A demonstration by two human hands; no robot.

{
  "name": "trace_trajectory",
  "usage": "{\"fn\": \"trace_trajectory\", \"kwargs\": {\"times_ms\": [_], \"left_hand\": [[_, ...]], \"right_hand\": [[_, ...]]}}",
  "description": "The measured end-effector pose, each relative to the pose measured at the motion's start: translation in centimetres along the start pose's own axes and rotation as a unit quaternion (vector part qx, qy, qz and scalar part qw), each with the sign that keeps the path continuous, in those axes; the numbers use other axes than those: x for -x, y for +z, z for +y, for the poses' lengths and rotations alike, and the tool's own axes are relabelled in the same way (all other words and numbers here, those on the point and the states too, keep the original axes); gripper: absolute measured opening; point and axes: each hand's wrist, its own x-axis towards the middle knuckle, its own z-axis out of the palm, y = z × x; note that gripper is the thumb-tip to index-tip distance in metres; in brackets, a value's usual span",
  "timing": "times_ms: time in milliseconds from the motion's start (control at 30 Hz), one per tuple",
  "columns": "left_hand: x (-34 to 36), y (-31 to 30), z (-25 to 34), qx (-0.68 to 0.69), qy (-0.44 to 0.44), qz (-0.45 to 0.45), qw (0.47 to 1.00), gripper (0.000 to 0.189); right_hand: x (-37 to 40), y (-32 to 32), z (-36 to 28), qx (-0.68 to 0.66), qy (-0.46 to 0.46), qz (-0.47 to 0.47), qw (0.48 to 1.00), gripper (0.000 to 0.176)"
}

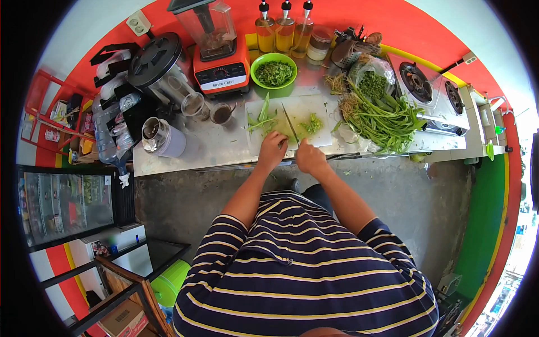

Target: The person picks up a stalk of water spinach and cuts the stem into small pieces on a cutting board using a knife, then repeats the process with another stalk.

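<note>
A white cutting board (322, 106) lies near the counter's front edge. My right hand (310, 156) is closed round the handle of a knife (289, 121), whose blade points away from me across the board. Just left of the blade, my left hand (273, 147) rests on the board with its fingers curled together; what they press on is hidden. Leafy green stalks (261, 117) lie beyond the left hand. To the right of the blade is a small heap of cut greens (311, 123).
A green bowl (274, 89) of chopped leaves stands behind the board. A large pile of greens (382, 121) lies to the right, by a gas stove (429, 92). On the left are a red blender (222, 70), a glass of dark liquid (222, 114) and a metal canister (163, 137).
</note>
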Motion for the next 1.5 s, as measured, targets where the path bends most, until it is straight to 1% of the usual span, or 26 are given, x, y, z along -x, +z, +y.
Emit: {"fn": "trace_trajectory", "kwargs": {"times_ms": [67,133,167,233,333,467,533,567,667,800,867,1000,1067,1100,1167,1200,1267,1367,1400,1433,1500], "left_hand": [[-0.1,-0.1,-0.1,0.006,-0.002,-0.001,1.000,0.013],[-0.1,0.0,-0.3,-0.024,0.037,0.010,0.999,0.012],[-0.1,0.2,-0.4,-0.023,0.035,0.010,0.999,0.012],[0.0,0.3,-0.4,-0.027,0.044,0.021,0.998,0.012],[0.1,0.2,-0.3,-0.014,0.035,0.018,0.999,0.013],[0.1,0.1,-0.3,-0.012,0.047,0.035,0.998,0.013],[0.1,0.1,-0.2,-0.038,0.061,0.044,0.996,0.013],[0.1,0.2,-0.2,-0.037,0.058,0.045,0.997,0.013],[0.4,0.2,0.1,-0.035,0.034,0.026,0.998,0.013],[0.4,0.1,-0.3,-0.031,0.050,0.032,0.998,0.012],[0.5,0.1,-0.4,-0.033,0.056,0.035,0.997,0.012],[0.5,0.2,0.2,-0.041,0.060,0.054,0.996,0.012],[0.7,0.3,0.2,-0.048,0.060,0.052,0.996,0.012],[0.7,0.4,0.1,-0.045,0.058,0.053,0.996,0.011],[0.9,0.2,-0.1,-0.041,0.058,0.052,0.996,0.011],[0.9,0.2,-0.1,-0.050,0.056,0.052,0.996,0.012],[0.8,0.3,0.0,-0.055,0.055,0.056,0.995,0.013],[0.6,0.5,0.5,-0.079,0.059,0.084,0.992,0.013],[0.6,0.5,0.7,-0.065,0.038,0.082,0.994,0.015],[0.7,0.6,0.6,-0.051,0.019,0.078,0.995,0.016],[0.8,0.7,0.4,-0.043,0.021,0.072,0.996,0.016]], "right_hand": [[0.5,1.3,0.1,0.002,0.007,0.008,1.000,0.026],[0.6,2.4,0.0,-0.022,0.005,0.006,1.000,0.029],[0.1,2.6,0.2,-0.020,0.005,0.004,1.000,0.029],[-1.1,1.7,-0.2,-0.031,-0.016,0.024,0.999,0.030],[-1.5,0.6,0.0,-0.038,-0.010,0.005,0.999,0.030],[0.5,2.6,0.1,-0.001,-0.001,0.005,1.000,0.029],[1.0,3.5,-0.3,-0.011,0.013,0.022,1.000,0.028],[0.6,3.6,-0.5,-0.009,0.012,0.019,1.000,0.028],[-1.1,2.6,-1.0,0.033,-0.044,0.043,0.998,0.027],[0.1,2.1,-1.2,0.005,-0.026,0.043,0.999,0.027],[1.3,2.6,-1.0,-0.003,-0.001,0.006,1.000,0.028],[-0.3,2.5,-0.9,0.007,-0.004,0.009,1.000,0.029],[-1.1,1.2,-0.9,0.007,-0.049,0.018,0.999,0.031],[-0.8,1.0,-1.0,0.003,-0.047,0.018,0.999,0.031],[-0.4,0.6,-1.1,-0.007,-0.016,0.002,1.000,0.030],[0.1,1.0,-1.2,-0.007,-0.015,0.003,1.000,0.030],[1.2,2.0,-1.2,-0.019,0.017,-0.017,1.000,0.029],[0.5,2.3,-1.3,0.007,0.003,-0.022,1.000,0.029],[-0.2,3.0,-0.9,0.034,-0.023,0.047,0.998,0.032],[-0.6,2.5,-0.9,0.031,-0.020,0.046,0.998,0.032],[-1.4,1.1,-1.0,0.027,-0.035,0.011,0.999,0.031]]}}
